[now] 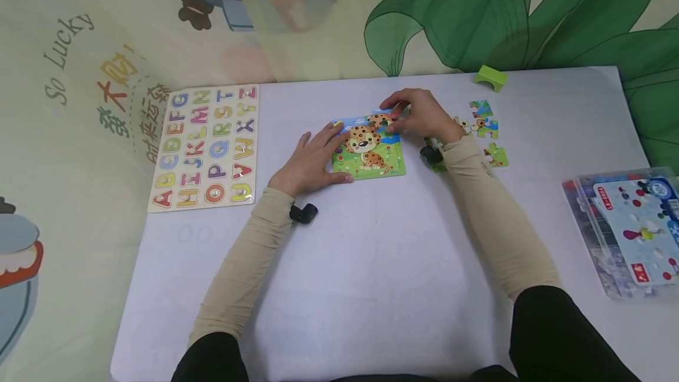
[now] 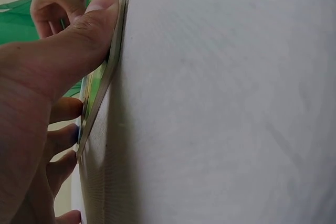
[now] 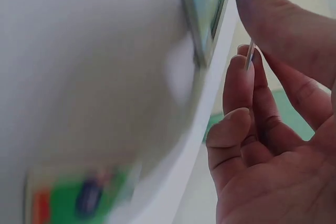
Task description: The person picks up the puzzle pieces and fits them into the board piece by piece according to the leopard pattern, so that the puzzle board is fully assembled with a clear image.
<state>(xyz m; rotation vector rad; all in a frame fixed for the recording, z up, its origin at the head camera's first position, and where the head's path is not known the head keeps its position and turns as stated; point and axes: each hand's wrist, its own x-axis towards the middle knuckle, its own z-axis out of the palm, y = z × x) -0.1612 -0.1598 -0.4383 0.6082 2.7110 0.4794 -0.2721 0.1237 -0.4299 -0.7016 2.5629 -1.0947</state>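
Observation:
A jigsaw puzzle [image 1: 372, 159] with a spotted leopard cub on green grass lies near the middle back of the table. My left hand [image 1: 316, 162] rests on its left side with spread fingers, the thumb at the lower edge. Above the puzzle's upper right corner, my right hand [image 1: 421, 115] pinches a thin puzzle piece [image 3: 250, 57] between thumb and fingers. The right wrist view shows this piece edge-on, so its picture is hidden there. Several loose puzzle pieces [image 1: 495, 155] lie right of that hand, some partly covered by the forearm.
An alphabet board [image 1: 208, 190] lies on the left of the table [image 1: 350, 276]. Near the back edge stands a green arch block [image 1: 490, 78]. A clear plastic box [image 1: 599, 246] with a printed card sits at the right edge. A printed curtain [image 1: 339, 46] hangs behind.

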